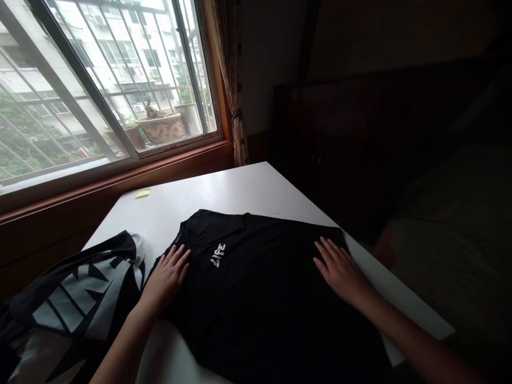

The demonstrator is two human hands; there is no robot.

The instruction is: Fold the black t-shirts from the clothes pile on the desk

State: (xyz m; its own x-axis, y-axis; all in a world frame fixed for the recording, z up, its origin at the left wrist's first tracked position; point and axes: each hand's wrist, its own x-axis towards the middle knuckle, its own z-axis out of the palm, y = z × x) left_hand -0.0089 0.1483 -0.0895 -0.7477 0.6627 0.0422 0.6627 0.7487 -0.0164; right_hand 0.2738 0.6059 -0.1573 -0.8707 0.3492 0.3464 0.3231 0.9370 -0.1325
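Observation:
A black T-shirt [256, 288] with a small white print on its chest lies spread over a white table [224, 186]. Its collar end points left and its hem lies to the right. My left hand [171, 272] rests flat near the collar and shoulder, fingers stretched out. Near the hem, my right hand [340, 266] lies flat on the cloth with its fingers apart. Neither hand grips the fabric. The shirt's lower part is dark and hard to make out.
Left of my left arm is a heaped black and white garment [80, 298] with large lettering. A yellow slip [143, 193] lies near the table's far left edge. Behind stand a barred window [120, 69] and a tied curtain [237, 122]. The right side is very dark.

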